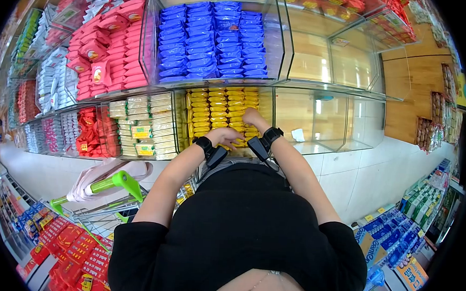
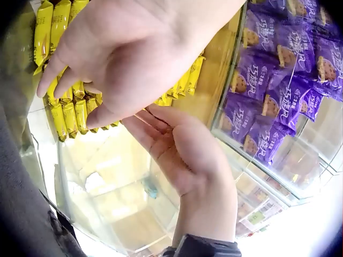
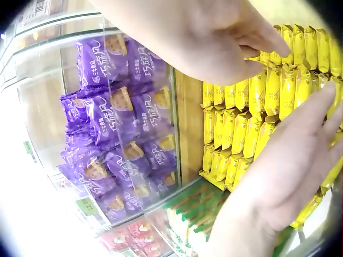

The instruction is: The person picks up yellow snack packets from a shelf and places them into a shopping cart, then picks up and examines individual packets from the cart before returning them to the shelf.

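Observation:
Yellow snack packets (image 1: pixel 219 107) stand in several tight rows in a lower glass bin. My left hand (image 1: pixel 225 136) is over the front of these rows, its fingers extended and spread in the left wrist view. Farther back on the right side of the rows is my right hand (image 1: pixel 254 116), fingers loosely bent. In the right wrist view its fingertips lie right at the yellow packets (image 3: pixel 257 91), with a gap between thumb and fingers. The left hand hides part of the right fingers in the left wrist view. Neither hand shows a packet in its grip.
Blue-purple cookie packets (image 1: pixel 212 41) fill the upper bin behind a glass pane. Pale wrapped packs (image 1: pixel 149 125) lie left of the yellow ones. A white scrap (image 1: pixel 298 134) lies in the right bin. A shopping cart with a green handle (image 1: pixel 102 185) stands at left.

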The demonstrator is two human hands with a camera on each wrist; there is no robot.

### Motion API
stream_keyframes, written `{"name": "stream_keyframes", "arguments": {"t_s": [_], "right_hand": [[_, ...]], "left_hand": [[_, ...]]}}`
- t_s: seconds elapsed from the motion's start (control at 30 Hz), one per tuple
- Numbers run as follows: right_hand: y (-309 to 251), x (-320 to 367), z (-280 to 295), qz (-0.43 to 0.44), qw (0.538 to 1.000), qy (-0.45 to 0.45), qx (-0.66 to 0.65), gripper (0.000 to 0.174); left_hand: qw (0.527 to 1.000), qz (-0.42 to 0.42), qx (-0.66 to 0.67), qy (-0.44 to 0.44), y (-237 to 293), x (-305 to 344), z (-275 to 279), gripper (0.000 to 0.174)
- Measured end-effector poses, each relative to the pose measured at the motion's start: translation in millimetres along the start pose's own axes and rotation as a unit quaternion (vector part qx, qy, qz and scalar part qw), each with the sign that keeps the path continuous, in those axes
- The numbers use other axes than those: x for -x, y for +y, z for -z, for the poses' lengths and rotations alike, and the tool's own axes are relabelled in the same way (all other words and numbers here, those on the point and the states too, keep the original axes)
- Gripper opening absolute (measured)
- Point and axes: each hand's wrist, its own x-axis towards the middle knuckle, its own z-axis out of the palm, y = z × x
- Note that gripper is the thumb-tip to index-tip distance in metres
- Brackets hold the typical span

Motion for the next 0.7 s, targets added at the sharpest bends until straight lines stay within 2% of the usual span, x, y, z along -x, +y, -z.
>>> {"name": "stream_keyframes", "arguments": {"t_s": [0.07, 0.13, 0.2, 0.23, 0.3, 0.43, 0.5, 0.53, 0.6, 0.63, 0.7], "right_hand": [[2, -2, 0, -0.012, 0.999, -0.015, -0.036, 0.017], [0, 0, 1, -0.023, 0.997, -0.030, -0.072, 0.019], [-2, 3, 1, -0.067, 0.983, -0.034, -0.169, 0.023], [0, 1, -4, -0.067, 0.983, -0.033, -0.168, 0.023], [6, -5, -17, -0.117, 0.940, 0.039, -0.317, 0.017], [14, -15, -21, -0.108, 0.951, 0.004, -0.291, 0.018], [13, -14, -20, -0.116, 0.949, -0.026, -0.292, 0.029], [12, -13, -18, -0.112, 0.950, -0.025, -0.292, 0.029], [13, -14, -13, -0.096, 0.973, -0.035, -0.207, 0.018], [14, -15, -11, -0.091, 0.974, -0.032, -0.206, 0.018], [14, -16, -6, -0.065, 0.990, -0.060, -0.113, 0.021]], "left_hand": [[1.000, -0.004, 0.007, 0.001, 0, 2, -1, 0.047], [0.999, -0.007, -0.014, -0.050, 0, 4, -1, 0.052], [0.999, -0.007, -0.015, -0.045, -1, 2, -1, 0.052], [0.999, -0.005, -0.017, -0.042, -1, 1, -1, 0.052], [1.000, -0.007, -0.009, -0.029, -3, -1, -1, 0.049], [1.000, -0.010, -0.005, -0.007, -2, 0, -1, 0.047], [1.000, -0.016, -0.018, -0.002, 2, 9, -3, 0.047], [0.999, -0.022, -0.030, 0.003, 4, 14, -5, 0.046], [0.998, -0.046, -0.046, -0.011, 6, 19, -4, 0.045], [0.995, -0.068, -0.061, -0.028, 7, 21, -4, 0.044], [0.992, -0.080, -0.098, -0.017, 13, 29, -5, 0.043]]}}
